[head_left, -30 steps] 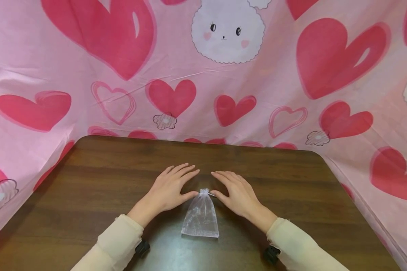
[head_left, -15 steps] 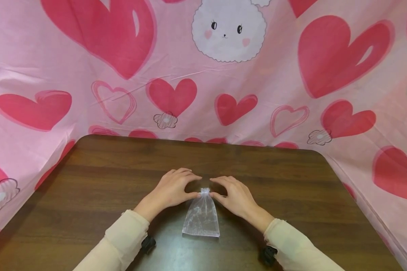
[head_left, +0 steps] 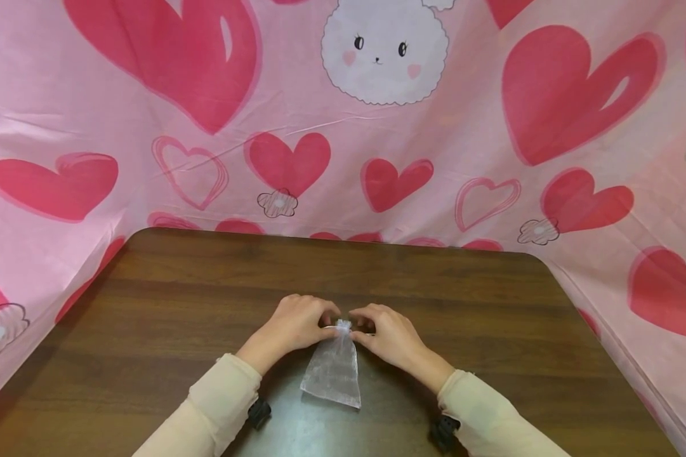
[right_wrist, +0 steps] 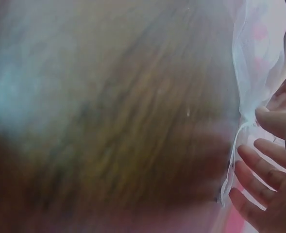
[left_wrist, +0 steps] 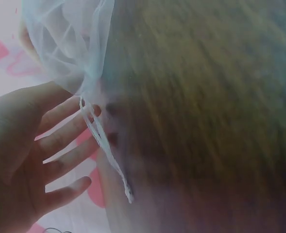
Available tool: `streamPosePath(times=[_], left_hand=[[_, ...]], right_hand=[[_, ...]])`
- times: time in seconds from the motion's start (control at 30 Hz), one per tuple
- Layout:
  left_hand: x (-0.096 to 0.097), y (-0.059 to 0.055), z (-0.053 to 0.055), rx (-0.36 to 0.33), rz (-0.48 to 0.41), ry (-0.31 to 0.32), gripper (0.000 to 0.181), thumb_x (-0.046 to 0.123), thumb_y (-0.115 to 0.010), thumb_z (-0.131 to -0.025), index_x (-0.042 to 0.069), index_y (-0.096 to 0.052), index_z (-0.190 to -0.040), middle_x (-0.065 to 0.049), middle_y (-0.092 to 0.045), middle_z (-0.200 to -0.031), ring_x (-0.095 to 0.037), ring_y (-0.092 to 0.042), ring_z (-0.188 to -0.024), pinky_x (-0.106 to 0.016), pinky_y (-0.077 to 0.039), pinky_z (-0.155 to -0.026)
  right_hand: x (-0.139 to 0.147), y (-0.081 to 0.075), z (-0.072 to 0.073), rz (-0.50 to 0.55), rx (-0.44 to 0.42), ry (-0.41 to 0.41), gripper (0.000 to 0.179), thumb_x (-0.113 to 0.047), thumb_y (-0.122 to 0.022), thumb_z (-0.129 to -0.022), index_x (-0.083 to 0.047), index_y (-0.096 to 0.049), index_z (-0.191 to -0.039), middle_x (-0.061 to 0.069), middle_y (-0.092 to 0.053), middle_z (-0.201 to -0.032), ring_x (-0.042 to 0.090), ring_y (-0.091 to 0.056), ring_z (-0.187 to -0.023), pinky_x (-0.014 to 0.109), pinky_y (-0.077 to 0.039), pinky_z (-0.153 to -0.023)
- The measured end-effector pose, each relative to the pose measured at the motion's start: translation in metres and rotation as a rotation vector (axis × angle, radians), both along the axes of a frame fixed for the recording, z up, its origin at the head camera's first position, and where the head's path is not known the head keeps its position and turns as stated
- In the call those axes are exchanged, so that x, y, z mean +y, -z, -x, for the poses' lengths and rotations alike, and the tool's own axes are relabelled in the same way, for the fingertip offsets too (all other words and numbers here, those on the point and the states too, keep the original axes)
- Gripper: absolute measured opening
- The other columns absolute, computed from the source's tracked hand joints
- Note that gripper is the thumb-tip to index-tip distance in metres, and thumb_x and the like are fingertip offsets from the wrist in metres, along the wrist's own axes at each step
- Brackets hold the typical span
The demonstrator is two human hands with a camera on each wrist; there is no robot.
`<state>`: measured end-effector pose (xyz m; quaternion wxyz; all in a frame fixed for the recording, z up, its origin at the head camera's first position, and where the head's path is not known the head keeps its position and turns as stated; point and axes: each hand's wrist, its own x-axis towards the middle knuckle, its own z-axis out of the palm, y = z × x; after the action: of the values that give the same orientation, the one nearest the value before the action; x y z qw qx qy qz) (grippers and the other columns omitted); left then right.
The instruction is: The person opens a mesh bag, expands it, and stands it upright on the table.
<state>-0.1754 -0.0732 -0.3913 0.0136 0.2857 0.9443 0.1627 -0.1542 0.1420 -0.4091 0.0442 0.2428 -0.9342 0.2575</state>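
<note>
A small sheer white organza drawstring bag [head_left: 334,374] lies flat on the brown table, its gathered neck pointing away from me. My left hand [head_left: 294,324] has its thumb at the left side of the neck, and my right hand [head_left: 396,339] mirrors it from the right. In the head view the fingers of both bend inward, with gaps between thumbs and forefingers. White drawstrings [left_wrist: 101,138] trail from the neck past the left fingers [left_wrist: 67,158], which are spread apart. In the right wrist view the right thumb [right_wrist: 274,121] overlaps the neck, above loosely bent fingers.
The dark wooden table [head_left: 205,279] has rounded far corners. A pink cloth [head_left: 388,133] with red hearts and a white fluffy face hangs behind and beside it. Dark wrist devices [head_left: 259,412] sit under both cream sleeves [head_left: 491,412].
Both hands have moved closer together around the bag's neck, and their straighter fingers have bent inward. The bag has turned slightly, its bottom edge swinging left.
</note>
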Motion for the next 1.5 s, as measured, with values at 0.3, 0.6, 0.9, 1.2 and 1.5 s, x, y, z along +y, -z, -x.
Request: streamPosePath(times=[0.3, 0.6, 0.9, 1.2, 1.5], left_hand=[[0.003, 0.003, -0.004, 0.021, 0.018, 0.022, 0.020, 0.038, -0.081, -0.082, 0.024, -0.074, -0.094, 0.018, -0.061, -0.071, -0.005, -0.055, -0.066, -0.033, -0.044, -0.065], [0.005, 0.004, -0.008, 0.007, -0.016, 0.028, 0.018, 0.036, -0.082, -0.082, 0.026, -0.067, -0.084, 0.020, -0.061, -0.071, -0.004, -0.057, -0.067, -0.032, -0.045, -0.065], [0.004, 0.001, -0.017, -0.035, -0.126, 0.007, 0.015, 0.036, -0.077, -0.087, 0.030, -0.064, -0.083, 0.021, -0.062, -0.076, 0.000, -0.057, -0.070, -0.032, -0.045, -0.066], [0.005, -0.010, -0.032, 0.030, -0.311, -0.041, 0.012, 0.031, -0.077, -0.087, 0.031, -0.065, -0.085, 0.014, -0.062, -0.085, -0.007, -0.061, -0.084, -0.037, -0.048, -0.072], [-0.002, -0.015, -0.042, 0.148, -0.468, 0.022, 0.016, 0.026, -0.080, -0.082, 0.030, -0.065, -0.087, 0.016, -0.063, -0.088, -0.009, -0.065, -0.087, -0.034, -0.049, -0.071]], right_hand=[[-0.006, 0.003, -0.002, -0.029, -0.006, -0.033, 0.028, -0.028, -0.082, -0.083, -0.016, -0.074, -0.107, -0.008, -0.059, -0.085, 0.008, -0.056, -0.076, 0.026, -0.046, -0.063], [-0.008, 0.002, -0.006, -0.015, -0.034, -0.009, 0.021, -0.021, -0.084, -0.081, -0.019, -0.067, -0.093, -0.006, -0.062, -0.086, 0.011, -0.059, -0.080, 0.029, -0.049, -0.067], [-0.006, 0.003, -0.012, 0.175, -0.058, -0.019, 0.017, -0.007, -0.078, -0.084, -0.018, -0.067, -0.092, -0.008, -0.066, -0.083, 0.006, -0.059, -0.074, 0.028, -0.050, -0.068], [-0.001, -0.003, -0.020, 0.457, -0.022, -0.015, 0.012, 0.000, -0.069, -0.090, -0.009, -0.069, -0.097, 0.003, -0.071, -0.091, 0.011, -0.065, -0.080, 0.030, -0.054, -0.072], [0.000, -0.009, -0.031, 0.596, -0.192, 0.024, 0.014, -0.009, -0.068, -0.093, -0.005, -0.070, -0.107, 0.005, -0.071, -0.096, 0.017, -0.066, -0.086, 0.030, -0.053, -0.076]])
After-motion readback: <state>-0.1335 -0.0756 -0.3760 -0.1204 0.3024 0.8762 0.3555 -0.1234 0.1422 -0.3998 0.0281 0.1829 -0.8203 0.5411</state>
